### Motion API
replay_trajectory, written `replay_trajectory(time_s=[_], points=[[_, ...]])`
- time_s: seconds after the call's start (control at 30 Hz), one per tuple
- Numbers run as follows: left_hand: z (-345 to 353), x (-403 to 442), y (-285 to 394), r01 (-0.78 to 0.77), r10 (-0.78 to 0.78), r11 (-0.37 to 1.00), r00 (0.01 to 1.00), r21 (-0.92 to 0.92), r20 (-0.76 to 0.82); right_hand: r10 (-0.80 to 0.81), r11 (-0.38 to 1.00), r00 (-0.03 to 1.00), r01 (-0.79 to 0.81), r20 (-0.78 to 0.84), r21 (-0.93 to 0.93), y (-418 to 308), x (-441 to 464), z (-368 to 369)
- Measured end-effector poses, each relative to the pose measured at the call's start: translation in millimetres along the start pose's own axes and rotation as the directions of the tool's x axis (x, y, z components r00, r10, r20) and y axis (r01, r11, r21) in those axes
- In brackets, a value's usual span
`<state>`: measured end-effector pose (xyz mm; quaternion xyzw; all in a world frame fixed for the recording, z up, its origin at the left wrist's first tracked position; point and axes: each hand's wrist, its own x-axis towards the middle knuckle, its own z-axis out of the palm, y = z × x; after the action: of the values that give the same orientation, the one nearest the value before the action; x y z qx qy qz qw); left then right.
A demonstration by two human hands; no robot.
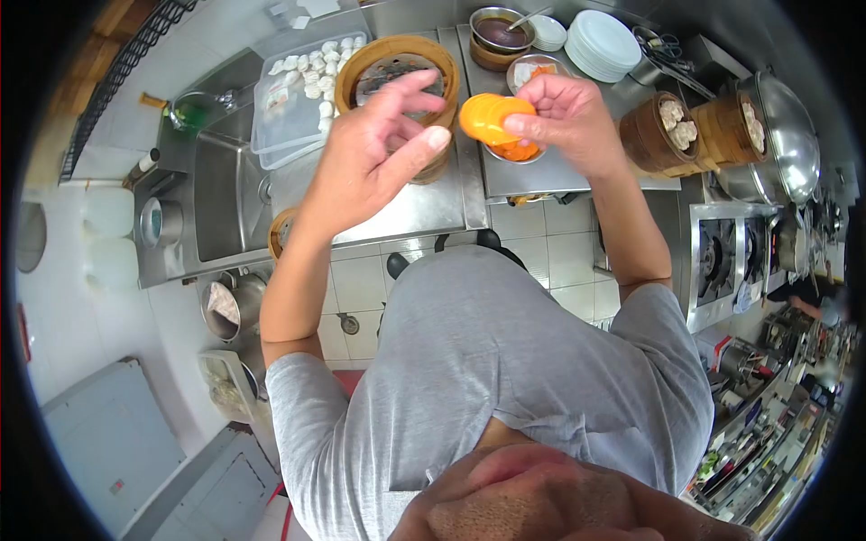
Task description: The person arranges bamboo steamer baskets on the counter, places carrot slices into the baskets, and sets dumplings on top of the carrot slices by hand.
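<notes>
My right hand (573,119) pinches a fanned stack of thin, round carrot slices (488,118) between thumb and fingers. Just under the stack sits a small metal bowl (526,157) with more orange slices in it. My left hand (374,144) hovers over the near side of a round bamboo steamer (397,47), thumb and fingers apart, with nothing seen in it. Dark perforated lining shows inside the steamer, partly covered by my fingers. Beside it on the left, a clear plastic tray (271,113) holds several white dumplings (316,72).
A bowl of dark sauce (502,34) with a spoon stands at the back, near stacked white plates (603,45). Bamboo steamers with dumplings (657,135) sit at right, before a large metal lid (794,135) and a gas stove (719,257). A sink (225,198) lies left.
</notes>
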<state>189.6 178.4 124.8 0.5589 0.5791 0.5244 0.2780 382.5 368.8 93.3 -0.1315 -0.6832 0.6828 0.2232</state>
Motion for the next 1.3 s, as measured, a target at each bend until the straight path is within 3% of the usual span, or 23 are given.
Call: replay_trajectory(time_s=[0.03, 0.13, 0.17, 0.27, 0.47, 0.5, 0.7, 0.83, 0.93, 1.0, 1.03, 1.13, 1.3], points=[[0.9, -1.1, -7.1, 0.026, -0.025, 0.989, 1.000, -0.147, 0.012, -0.008, 0.999, 1.000, 0.008, 0.000, 0.031, -0.2, 4.5, 12.6], [-11.4, -7.9, -19.7, 0.181, -0.147, 0.940, 0.980, -0.288, 0.136, 0.038, 0.998, 0.997, -0.035, 0.063, -0.050, -10.9, 19.0, 34.2], [-13.4, -10.6, -21.3, 0.175, -0.152, 0.939, 0.983, -0.295, 0.099, 0.088, 0.993, 0.992, -0.080, 0.092, -0.082, -16.5, 22.6, 38.4], [-23.7, -19.1, -28.1, 0.153, -0.149, 0.945, 0.988, -0.290, 0.037, -0.066, 0.997, 0.996, 0.068, 0.058, -0.035, -1.0, 33.7, 55.5], [-45.4, -46.4, -36.5, 0.123, -0.149, 0.963, 0.984, -0.240, -0.095, -0.222, 0.922, 0.973, 0.229, 0.059, -0.313, -10.4, 65.6, 55.4], [-49.2, -52.2, -35.9, 0.147, -0.177, 0.961, 0.978, -0.234, -0.109, -0.248, 0.850, 0.966, 0.251, 0.069, -0.464, -16.0, 77.6, 51.0], [-61.4, -65.7, -39.8, 0.193, -0.226, 0.956, 0.965, -0.222, -0.135, -0.135, 0.531, 0.959, 0.284, 0.251, -0.799, 0.7, 142.4, 56.5], [-63.2, -62.7, -38.2, 0.171, -0.204, 0.963, 0.967, -0.207, -0.151, -0.237, 0.099, 0.925, 0.328, 0.298, -0.939, 10.8, 143.0, 74.2], [-65.1, -54.9, -34.7, 0.160, -0.191, 0.971, 0.966, -0.176, -0.175, -0.477, 0.270, 0.834, 0.440, 0.278, -0.857, 1.7, 126.7, 79.0], [-65.0, -48.9, -33.2, 0.150, -0.176, 0.977, 0.968, -0.154, -0.177, -0.202, 0.731, 0.949, 0.311, 0.243, -0.607, -14.9, 105.2, 85.0], [-64.3, -46.4, -32.6, 0.143, -0.168, 0.979, 0.970, -0.146, -0.174, -0.052, 0.886, 0.962, 0.169, 0.270, -0.432, -20.3, 95.6, 86.8], [-61.1, -38.8, -32.8, 0.115, -0.142, 0.976, 0.980, -0.184, -0.143, -0.099, 0.819, 0.950, 0.246, 0.295, -0.519, -24.6, 80.0, 88.2], [-61.6, -30.5, -38.7, 0.062, -0.091, 0.943, 0.993, -0.326, -0.075, -0.156, 0.886, 0.960, 0.240, 0.233, -0.396, -16.3, 76.1, 80.8]])
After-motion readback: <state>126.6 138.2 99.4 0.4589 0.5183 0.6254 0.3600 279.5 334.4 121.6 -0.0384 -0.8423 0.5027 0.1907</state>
